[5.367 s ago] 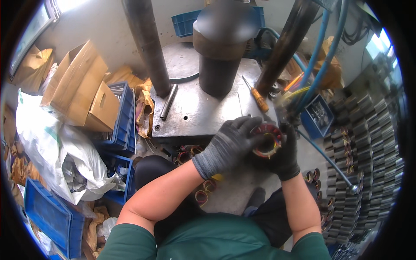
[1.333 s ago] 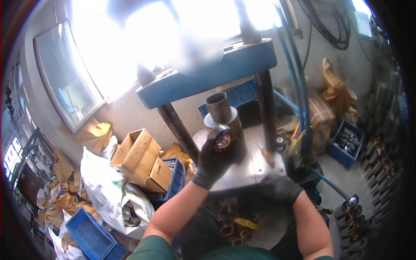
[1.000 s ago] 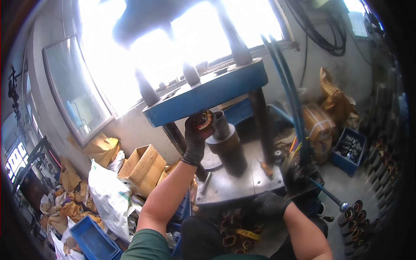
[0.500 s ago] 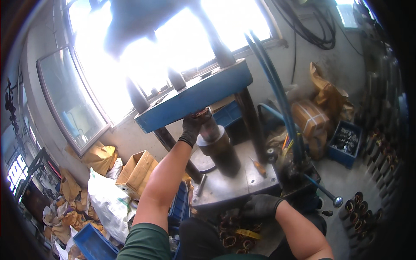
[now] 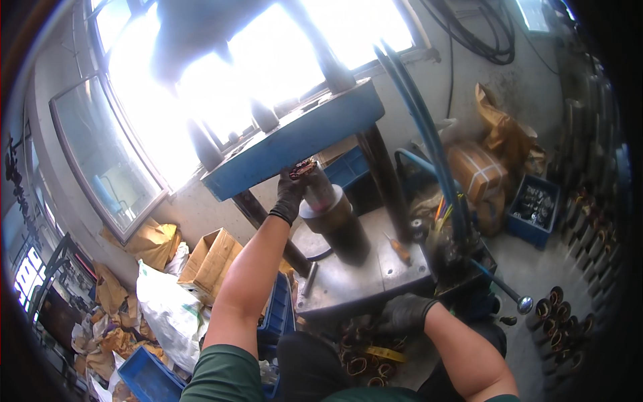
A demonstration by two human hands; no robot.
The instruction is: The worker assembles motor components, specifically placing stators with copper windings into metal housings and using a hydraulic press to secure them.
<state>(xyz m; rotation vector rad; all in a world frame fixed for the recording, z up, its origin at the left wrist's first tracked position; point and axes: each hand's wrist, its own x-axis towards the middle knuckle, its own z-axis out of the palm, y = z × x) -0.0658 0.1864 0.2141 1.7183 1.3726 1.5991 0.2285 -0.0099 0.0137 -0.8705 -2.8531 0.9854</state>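
My left hand (image 5: 291,194), in a dark glove, is closed round the upper side of a grey metal cylinder with copper windings at its top, a stator (image 5: 319,195). It sits on a thick round metal fixture (image 5: 343,231) on the press table (image 5: 355,281), just under the press's blue plate (image 5: 295,144). My right hand (image 5: 407,313), gloved too, hangs by the table's front edge; its fingers are dark against the shadow and hard to make out. An orange-handled screwdriver (image 5: 400,251) and a short metal rod (image 5: 310,279) lie on the table.
Several copper-wound rings (image 5: 358,365) lie below the table's front. A lever with a ball end (image 5: 524,305) sticks out at the right, near blue hoses (image 5: 429,141). Blue crates (image 5: 149,375), a wooden box (image 5: 211,264) and a white sack (image 5: 164,311) stand at the left.
The view has shifted slightly, so the press sits a little higher and further left. My left hand stays at the stator, whose copper top shows more clearly. My right hand remains by the front edge.
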